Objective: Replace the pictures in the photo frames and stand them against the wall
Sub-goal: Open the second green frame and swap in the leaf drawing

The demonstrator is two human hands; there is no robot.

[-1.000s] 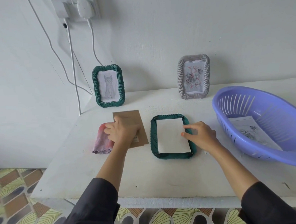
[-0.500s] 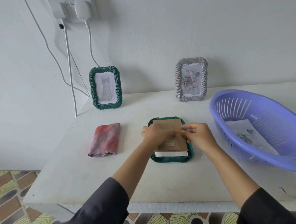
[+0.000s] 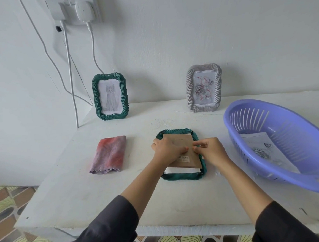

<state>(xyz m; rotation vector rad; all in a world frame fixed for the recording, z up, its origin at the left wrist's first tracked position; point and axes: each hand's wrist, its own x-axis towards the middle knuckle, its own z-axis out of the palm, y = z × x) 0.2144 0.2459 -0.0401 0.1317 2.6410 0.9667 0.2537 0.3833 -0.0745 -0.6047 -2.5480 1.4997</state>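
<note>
A green twisted-rim photo frame (image 3: 182,176) lies face down in the middle of the white table. A brown backing board (image 3: 181,139) rests on it, slightly askew, and a strip of white picture paper (image 3: 181,170) shows below the board. My left hand (image 3: 166,151) presses down on the board's left half. The thumb and forefinger of my right hand (image 3: 211,150) pinch the board's right edge. Two frames stand against the wall: a green one with a cat drawing (image 3: 110,97) and a grey one with roses (image 3: 204,89).
A purple slotted basket (image 3: 261,109) at the right holds loose picture sheets (image 3: 261,148). A folded pink-purple cloth (image 3: 108,155) lies to the left of the frame. Charger cables (image 3: 70,73) hang down the wall at the back left. The table's front edge (image 3: 160,230) is near my sleeves.
My left hand carried the backing board from beside the cloth onto the face-down frame, covering most of the white paper. My right hand shifted from the paper to the board's right edge.
</note>
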